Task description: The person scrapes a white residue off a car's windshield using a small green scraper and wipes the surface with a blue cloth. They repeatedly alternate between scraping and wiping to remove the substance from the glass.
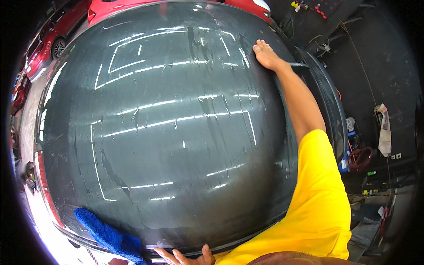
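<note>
A large dark car glass (168, 132), wet and streaked, fills most of the view and reflects ceiling lights. My right hand (264, 52) lies flat on its far right edge, arm stretched out in a yellow sleeve (322, 198), holding nothing. My left hand (183, 256) rests with fingers spread on the near lower edge of the glass. A blue fluffy cloth (108, 236) lies on the lower left edge, just left of my left hand and not held.
Red cars (51, 37) stand at the upper left and along the top. On the right is a dark floor with cables, a coiled red hose (360, 158), a hanging pale rag (384, 130) and small tools.
</note>
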A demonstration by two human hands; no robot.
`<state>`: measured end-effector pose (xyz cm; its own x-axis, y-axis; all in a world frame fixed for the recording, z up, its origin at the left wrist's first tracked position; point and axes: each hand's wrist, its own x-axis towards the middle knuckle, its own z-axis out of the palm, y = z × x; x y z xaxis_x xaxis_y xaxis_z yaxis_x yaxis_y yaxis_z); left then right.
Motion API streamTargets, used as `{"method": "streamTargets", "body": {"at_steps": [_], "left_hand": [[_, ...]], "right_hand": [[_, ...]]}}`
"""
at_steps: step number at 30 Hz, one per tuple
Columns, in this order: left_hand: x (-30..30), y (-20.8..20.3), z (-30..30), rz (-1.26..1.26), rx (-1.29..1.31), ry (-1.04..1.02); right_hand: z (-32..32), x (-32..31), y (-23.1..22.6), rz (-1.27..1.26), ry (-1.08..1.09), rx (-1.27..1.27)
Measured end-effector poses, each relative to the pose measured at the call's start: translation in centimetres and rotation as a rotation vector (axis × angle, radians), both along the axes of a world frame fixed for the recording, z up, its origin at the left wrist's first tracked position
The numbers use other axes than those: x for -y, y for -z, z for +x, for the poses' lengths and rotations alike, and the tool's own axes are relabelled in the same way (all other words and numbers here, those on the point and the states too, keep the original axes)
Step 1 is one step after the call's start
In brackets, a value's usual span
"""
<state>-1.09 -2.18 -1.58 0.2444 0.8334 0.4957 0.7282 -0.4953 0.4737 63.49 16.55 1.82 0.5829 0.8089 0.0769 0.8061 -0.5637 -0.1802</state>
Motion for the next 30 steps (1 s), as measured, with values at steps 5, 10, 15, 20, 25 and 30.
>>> {"method": "streamTargets", "body": {"at_steps": [5,10,15,20,25,30], "left_hand": [[1.5,0.2,0.7,0.032,-0.03,-0.078],[1.2,-0.8,1.0,0.02,-0.033,-0.043],[0.4,-1.2,0.9,0.018,-0.048,-0.008],[0.9,-1.3,0.3,-0.012,-0.1,0.065],[1.8,-0.6,-0.1,-0.038,-0.103,0.062],[1.8,-0.3,-0.1,-0.044,-0.067,0.005]], "right_hand": [[-18.9,10.7,-2.3,-0.123,-0.464,0.106],[-21.6,5.6,-3.7,-0.134,-0.6,0.017],[-9.3,-12.2,-3.7,-0.056,-0.269,0.031],[-13.8,-7.6,-3.4,-0.08,-0.354,-0.03],[-22.9,2.9,-5.1,-0.158,-0.632,0.041],[-15.9,-10.7,-3.2,-0.051,-0.529,0.042]]}}
